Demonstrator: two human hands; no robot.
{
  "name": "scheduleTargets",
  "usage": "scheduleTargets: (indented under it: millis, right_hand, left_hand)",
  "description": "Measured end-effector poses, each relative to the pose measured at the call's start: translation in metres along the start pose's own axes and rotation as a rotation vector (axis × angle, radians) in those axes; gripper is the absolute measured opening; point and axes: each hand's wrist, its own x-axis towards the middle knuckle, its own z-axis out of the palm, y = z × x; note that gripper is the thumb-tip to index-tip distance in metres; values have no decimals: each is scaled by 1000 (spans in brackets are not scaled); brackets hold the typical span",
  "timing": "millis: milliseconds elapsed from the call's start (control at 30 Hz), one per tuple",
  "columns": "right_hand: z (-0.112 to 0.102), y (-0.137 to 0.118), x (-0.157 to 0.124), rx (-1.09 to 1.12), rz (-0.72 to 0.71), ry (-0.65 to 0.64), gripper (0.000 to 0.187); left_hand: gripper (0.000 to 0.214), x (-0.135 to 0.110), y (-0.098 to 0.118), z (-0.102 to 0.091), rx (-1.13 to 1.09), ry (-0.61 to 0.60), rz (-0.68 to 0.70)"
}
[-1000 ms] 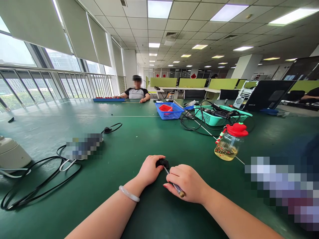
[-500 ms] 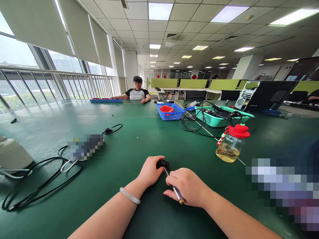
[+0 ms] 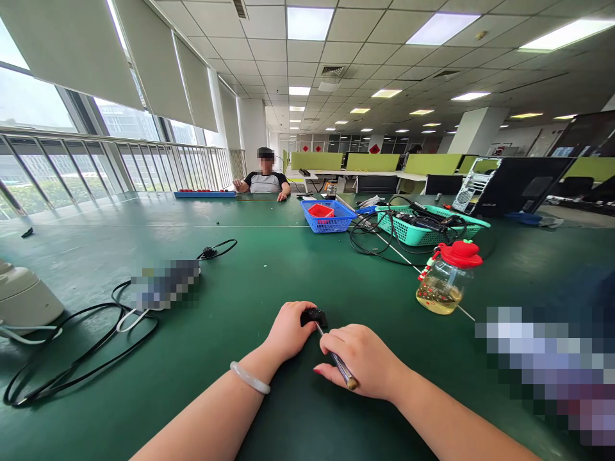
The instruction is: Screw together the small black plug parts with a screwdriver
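My left hand [image 3: 288, 330] rests on the green table [image 3: 269, 269] with its fingers closed around a small black part [image 3: 313, 315]. My right hand [image 3: 361, 362] grips a thin screwdriver [image 3: 340, 364] like a pen, its metal tip touching the black part. The brown end of the handle sticks out below my fingers. A pale bangle [image 3: 248, 377] sits on my left wrist.
A glass jar with a red lid [image 3: 448, 276] stands to the right. Black cables [image 3: 77, 346] and a white device [image 3: 24, 296] lie at left. A blue basket [image 3: 325, 215] and a teal basket [image 3: 423, 225] sit farther back. A person [image 3: 263, 179] sits at the far end.
My hands and the screwdriver stay nearly still on the black part. The person at the far end has drawn an arm in from the blue tray.
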Motion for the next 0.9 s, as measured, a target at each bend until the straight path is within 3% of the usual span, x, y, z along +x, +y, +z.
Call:
scheduleTargets:
  millis: [233,600,900]
  right_hand:
    - [-1,-1,0,17,19,15,15]
    - [5,2,-1,9,-37,-154,12]
    - [2,2,-1,80,-6,-75,9]
  left_hand:
    - [33,0,2,-1,6,-10,0]
    - [33,-1,1,-2,12,-13,11]
    - [34,0,0,0,15,-12,11]
